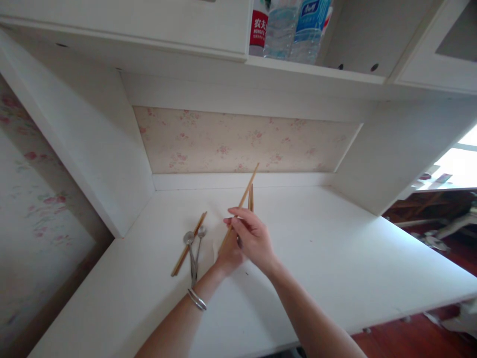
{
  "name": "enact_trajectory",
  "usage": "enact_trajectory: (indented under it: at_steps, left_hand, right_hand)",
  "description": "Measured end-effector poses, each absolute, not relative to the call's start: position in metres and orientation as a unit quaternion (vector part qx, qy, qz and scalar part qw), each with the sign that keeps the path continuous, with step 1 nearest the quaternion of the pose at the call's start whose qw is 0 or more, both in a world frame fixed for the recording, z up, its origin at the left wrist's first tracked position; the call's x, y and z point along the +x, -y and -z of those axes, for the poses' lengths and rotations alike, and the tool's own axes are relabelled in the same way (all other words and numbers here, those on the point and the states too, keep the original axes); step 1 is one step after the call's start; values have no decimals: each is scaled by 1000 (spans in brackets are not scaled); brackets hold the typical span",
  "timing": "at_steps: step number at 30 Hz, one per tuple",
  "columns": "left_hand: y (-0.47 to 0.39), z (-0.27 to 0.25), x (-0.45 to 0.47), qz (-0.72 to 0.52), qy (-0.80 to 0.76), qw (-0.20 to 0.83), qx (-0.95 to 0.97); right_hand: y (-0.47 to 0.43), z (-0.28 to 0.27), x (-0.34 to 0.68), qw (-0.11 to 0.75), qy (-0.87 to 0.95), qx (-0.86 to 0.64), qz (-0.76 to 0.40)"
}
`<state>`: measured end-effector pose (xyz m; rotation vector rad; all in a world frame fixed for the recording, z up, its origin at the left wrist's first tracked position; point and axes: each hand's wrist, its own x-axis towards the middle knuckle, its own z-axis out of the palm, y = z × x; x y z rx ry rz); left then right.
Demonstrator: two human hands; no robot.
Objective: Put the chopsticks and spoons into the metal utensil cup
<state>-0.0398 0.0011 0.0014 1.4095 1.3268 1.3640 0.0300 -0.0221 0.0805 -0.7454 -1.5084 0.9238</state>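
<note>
Furthest to the left of our hands, a pair of wooden chopsticks (188, 244) lies flat on the white bench (335, 258), slanting up to the right. Just beside them, between them and our left hand, two metal spoons (194, 248) lie side by side with bowls away from us and handles toward our wrist, where we wear a silver bangle (197, 300).

Our left hand (229, 253) sits mostly hidden behind our right one; its fingers appear curled about the lower part of a long chopstick (244, 196), though how tightly we cannot tell. Our right hand (253, 238) lies over the left, fingers bent and closed, the fingertips pinching that same chopstick near its middle. The stick rises from the two hands, tilted up and to the right. Just right of it, more chopstick tips (251, 198) stick up above our right hand's knuckles.

Above, beyond both hands, water bottles (294, 27) stand on a shelf.
</note>
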Motion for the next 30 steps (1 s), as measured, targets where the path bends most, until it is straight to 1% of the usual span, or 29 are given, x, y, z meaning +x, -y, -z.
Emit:
enact_trajectory:
  at_steps: [3,5,9,14,16,21,23,27,30]
  left_hand:
    - [4,2,-42,-512,-398,477,593]
    - [6,5,-43,-506,-356,523,586]
    - [6,8,-43,-507,-343,555,564]
    - [4,10,-41,-513,-332,566,554]
    - [3,12,-41,-515,-331,570,549]
    - [1,16,-40,-514,-341,570,543]
    - [0,16,-39,-515,-346,567,541]
    - [1,13,-39,-514,-347,570,539]
    - [2,12,-40,-511,-349,574,536]
  right_hand:
    - [11,-88,64,643,552,-341,-407]
    - [0,-91,85,660,524,-370,-392]
    - [-20,-84,110,618,505,-455,-396]
    - [-30,-63,110,579,503,-494,-408]
    - [-32,-57,106,559,525,-516,-381]
    - [-31,-49,101,474,609,-582,-257]
    - [-29,-48,100,452,624,-590,-240]
    - [-26,-44,100,434,633,-594,-242]
    - [-25,-44,101,439,631,-584,-260]
